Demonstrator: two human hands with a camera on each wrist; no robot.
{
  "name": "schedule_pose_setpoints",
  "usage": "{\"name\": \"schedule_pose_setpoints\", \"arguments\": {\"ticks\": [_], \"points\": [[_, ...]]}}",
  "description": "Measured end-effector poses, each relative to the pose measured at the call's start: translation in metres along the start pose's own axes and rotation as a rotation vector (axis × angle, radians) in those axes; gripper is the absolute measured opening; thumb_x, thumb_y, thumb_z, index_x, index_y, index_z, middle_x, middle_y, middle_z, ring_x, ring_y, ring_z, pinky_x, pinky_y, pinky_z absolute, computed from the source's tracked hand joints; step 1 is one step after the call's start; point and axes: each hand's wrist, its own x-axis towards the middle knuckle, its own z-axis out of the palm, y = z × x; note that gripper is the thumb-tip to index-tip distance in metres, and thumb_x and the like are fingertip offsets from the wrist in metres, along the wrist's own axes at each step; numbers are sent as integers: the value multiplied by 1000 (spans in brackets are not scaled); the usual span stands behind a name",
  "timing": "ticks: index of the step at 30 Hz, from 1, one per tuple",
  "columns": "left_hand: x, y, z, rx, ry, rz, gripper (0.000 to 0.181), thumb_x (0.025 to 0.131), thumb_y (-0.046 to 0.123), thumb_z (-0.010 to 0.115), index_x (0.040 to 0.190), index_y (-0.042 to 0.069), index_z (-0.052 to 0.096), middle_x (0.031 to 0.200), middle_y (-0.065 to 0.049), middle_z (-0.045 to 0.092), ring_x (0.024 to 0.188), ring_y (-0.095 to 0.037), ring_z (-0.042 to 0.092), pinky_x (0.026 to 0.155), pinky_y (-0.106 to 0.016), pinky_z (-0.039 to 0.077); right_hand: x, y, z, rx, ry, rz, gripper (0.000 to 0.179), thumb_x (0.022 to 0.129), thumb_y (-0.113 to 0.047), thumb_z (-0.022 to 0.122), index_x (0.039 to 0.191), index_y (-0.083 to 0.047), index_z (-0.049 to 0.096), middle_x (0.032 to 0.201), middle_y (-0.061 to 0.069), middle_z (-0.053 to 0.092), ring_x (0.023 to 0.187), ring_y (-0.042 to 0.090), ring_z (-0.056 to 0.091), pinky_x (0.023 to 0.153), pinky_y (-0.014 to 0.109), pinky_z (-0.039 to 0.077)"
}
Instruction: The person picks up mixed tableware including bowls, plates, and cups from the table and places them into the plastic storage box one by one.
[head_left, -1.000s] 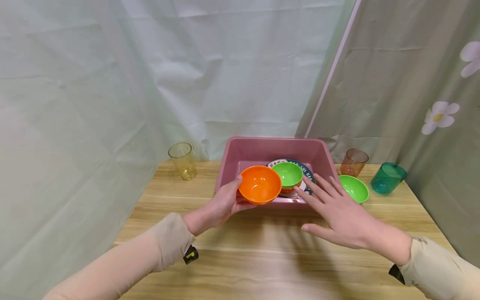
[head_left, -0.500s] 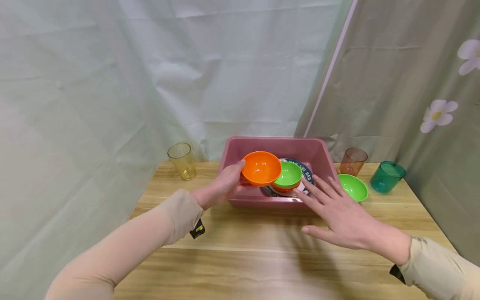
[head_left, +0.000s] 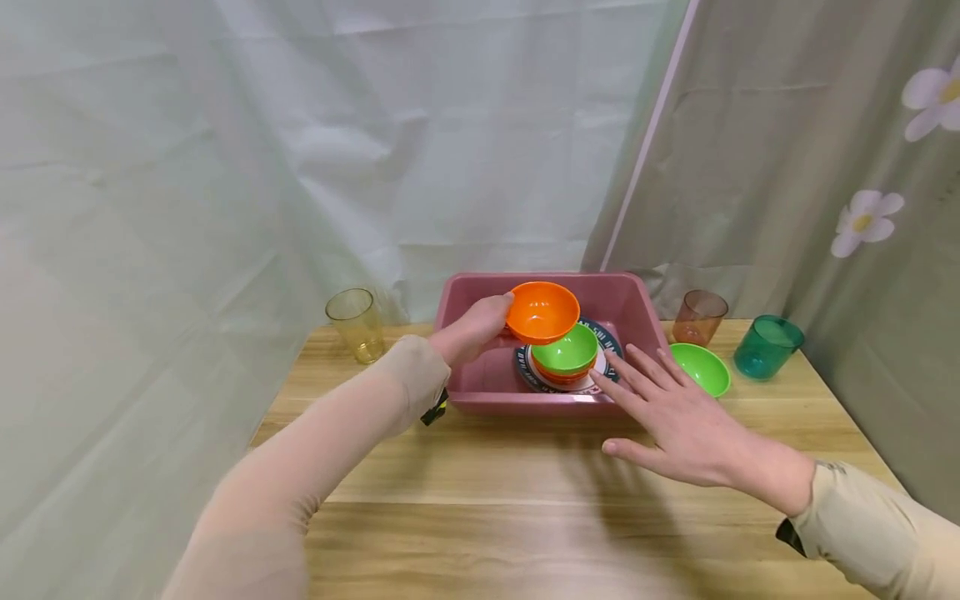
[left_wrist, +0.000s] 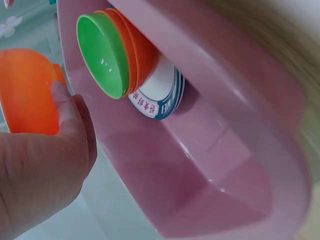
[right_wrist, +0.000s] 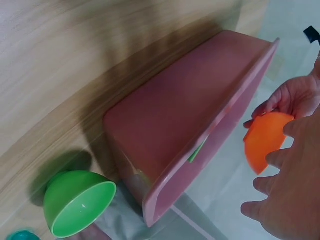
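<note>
My left hand [head_left: 480, 325] grips an orange bowl [head_left: 543, 312] by its left side, thumb at the rim, and holds it up over the pink basin [head_left: 480, 398]. Inside the basin a green bowl [head_left: 564, 350] sits nested on orange bowls [left_wrist: 138, 47], and this stack stands on a round plate [left_wrist: 160, 95] with lettering on its border. My right hand [head_left: 678, 425] hovers palm down with fingers spread, near the basin's front right corner, holding nothing. In the right wrist view its fingers overlap the held orange bowl [right_wrist: 267, 137].
A second green bowl [head_left: 701, 369] lies right of the basin. Behind it stands a brownish-red cup [head_left: 699, 318], with a teal cup [head_left: 768, 347] farther right. At the left back is a yellow cup [head_left: 357, 327]. Pale curtains [head_left: 450, 150] enclose the wooden table [head_left: 480, 517].
My left hand has carried the orange bowl forward and slightly right, from the basin's front edge to above its inside behind the stack. My right hand has hardly moved.
</note>
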Motion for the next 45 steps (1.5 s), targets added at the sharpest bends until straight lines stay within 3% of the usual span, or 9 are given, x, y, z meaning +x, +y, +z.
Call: {"name": "schedule_pose_setpoints", "arguments": {"ticks": [9,20,27,33,39,45], "points": [[19,0,17,48,-4,-30,47,113,29,40,145,-3,49,115,-17,64,83,-23,67,90,-39,58,-1,-2,2,20,-62,41,82,96,-74,45,162,-26,34,168,7,26,156,33,7,122,60,12],[29,-2,28,200,41,-74,37,108,16,50,137,-6,57,107,-17,63,72,-23,66,90,-42,58,-2,-3,5,15,-26,11,79,98,-69,47,161,-23,35,167,8,28,156,35,11,120,62,17],[33,-3,29,255,77,-114,35,107,10,51,137,-5,59,116,-18,62,75,-23,65,94,-43,56,-5,-2,7,22,-37,21,80,99,-69,47,162,-24,33,168,8,26,156,35,10,122,59,12],[38,-5,30,341,109,-154,31,106,7,52,133,-4,62,110,-16,64,76,-24,68,82,-36,60,-6,-2,8,22,-40,26,79,99,-69,46,162,-24,33,168,8,26,156,35,9,122,58,11],[44,-6,30,393,84,-224,28,105,3,56,131,-5,61,112,-15,61,82,-27,74,82,-34,58,-7,-2,8,28,-45,36,79,98,-70,46,162,-25,33,167,8,27,156,34,9,122,59,13],[48,-6,31,406,69,-241,29,104,3,57,131,-6,60,116,-17,60,83,-29,74,83,-35,58,-7,-2,8,28,-46,42,78,99,-69,46,162,-25,32,167,8,28,156,34,10,121,59,15]]}}
